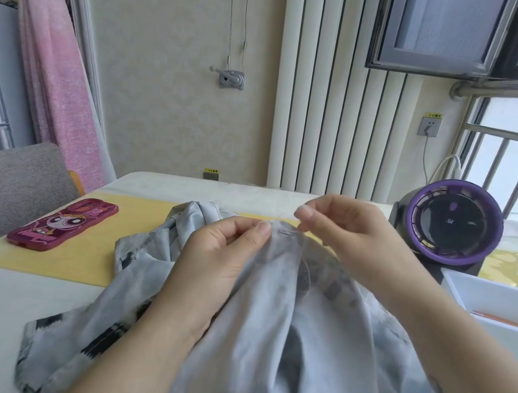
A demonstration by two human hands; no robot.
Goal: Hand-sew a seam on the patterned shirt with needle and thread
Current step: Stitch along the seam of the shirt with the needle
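Note:
The patterned shirt, pale grey with dark blocky marks, lies bunched over the near part of the table and is lifted toward me. My left hand pinches a raised fold of the shirt at its top edge between thumb and fingers. Just right of that fold, my right hand hovers with thumb and fingertips pinched together, as if holding a needle. Needle and thread are too fine to make out.
A pink phone with a cartoon case lies on the yellow mat at the left. A purple and black round fan stands at the back right. A white tray sits at the right edge. A grey chair stands left.

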